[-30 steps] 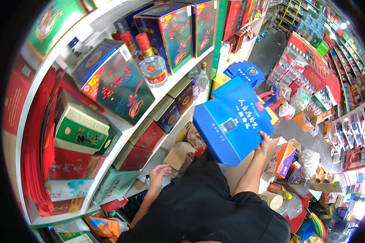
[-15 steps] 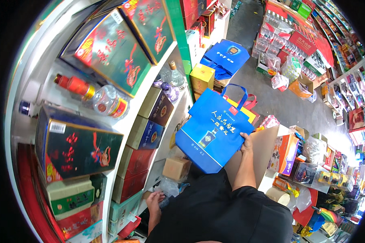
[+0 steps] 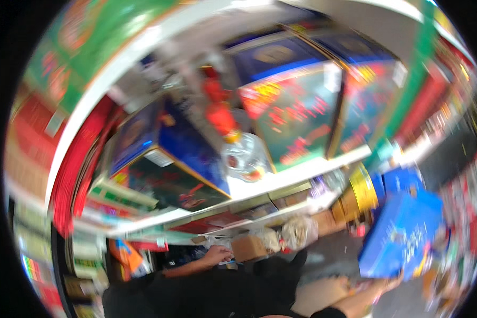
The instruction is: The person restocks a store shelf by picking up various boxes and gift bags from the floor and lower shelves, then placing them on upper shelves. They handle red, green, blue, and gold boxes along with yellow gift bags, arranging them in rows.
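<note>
Head view, blurred by motion: a person in black stands before tall shelving, a blue bag (image 3: 400, 236) out to the right. The bag is smooth-sided, broad and roughly rectangular, with pale lettering on its face. On the white shelf (image 3: 302, 176), stiff glossy cartons (image 3: 297, 116) with dark green fronts and blue tops stand at the far side, and a clear glass bottle (image 3: 245, 156) with a red neck rises beside them. Red flat sheets (image 3: 82, 169) stack on edge at the left. The shelf's pale front edge runs from lower left up to the right, meeting a green upright (image 3: 411, 87). Below it, a plain brown box (image 3: 249, 249) sits near crinkled plastic bags (image 3: 300, 231). Grey floor (image 3: 328, 254) shows between these and the blue bag, leaving a gap to its left; a yellow box (image 3: 363, 186) stands just beyond. The right arm reaches out to the right from the near edge, and the right hand (image 3: 392, 282) closes on the bag's near lower edge. The left forearm lies low along the shelving; the left hand (image 3: 217, 254), fingers loosely curled, is just beside the brown box, and whether it grasps anything cannot be told.
</note>
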Action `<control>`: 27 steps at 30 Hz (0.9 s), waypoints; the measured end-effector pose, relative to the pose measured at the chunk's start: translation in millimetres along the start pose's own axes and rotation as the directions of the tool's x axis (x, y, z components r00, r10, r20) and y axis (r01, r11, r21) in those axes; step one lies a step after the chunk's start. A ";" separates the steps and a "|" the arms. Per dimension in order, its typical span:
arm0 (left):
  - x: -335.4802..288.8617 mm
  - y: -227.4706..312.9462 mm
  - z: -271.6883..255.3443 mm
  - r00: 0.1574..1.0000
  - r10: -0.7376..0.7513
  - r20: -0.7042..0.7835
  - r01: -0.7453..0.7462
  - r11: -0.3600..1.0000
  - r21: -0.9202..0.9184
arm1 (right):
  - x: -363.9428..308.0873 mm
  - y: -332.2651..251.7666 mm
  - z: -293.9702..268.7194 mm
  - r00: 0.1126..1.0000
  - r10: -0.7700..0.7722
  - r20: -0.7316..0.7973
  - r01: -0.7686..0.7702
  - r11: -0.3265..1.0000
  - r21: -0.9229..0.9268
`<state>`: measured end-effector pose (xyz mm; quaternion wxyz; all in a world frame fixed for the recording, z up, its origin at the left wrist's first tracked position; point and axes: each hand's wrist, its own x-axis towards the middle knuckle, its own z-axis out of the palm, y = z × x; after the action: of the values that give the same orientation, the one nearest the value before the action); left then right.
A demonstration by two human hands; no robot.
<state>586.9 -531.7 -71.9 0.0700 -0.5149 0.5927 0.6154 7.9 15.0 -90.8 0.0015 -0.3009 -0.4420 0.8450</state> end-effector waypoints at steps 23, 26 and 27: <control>76.6 260.0 150.7 0.646 0.479 0.594 -0.423 0.873 -0.244 | -84.1 31.2 20.5 0.851 -0.096 0.517 0.039 0.992 0.121; 78.8 298.3 179.4 0.469 0.520 0.714 -0.335 0.853 -0.401 | -127.0 32.8 25.4 0.796 -0.041 0.604 -0.041 0.992 0.121; 74.7 305.1 181.4 0.498 0.476 0.725 -0.308 0.879 -0.365 | -140.1 36.9 25.7 0.792 -0.025 0.610 -0.045 0.994 0.100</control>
<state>240.1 -513.2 32.9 0.1362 -0.0398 0.5383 0.8307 119.2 -64.2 -36.3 -0.1290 -0.0142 -0.3706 0.9197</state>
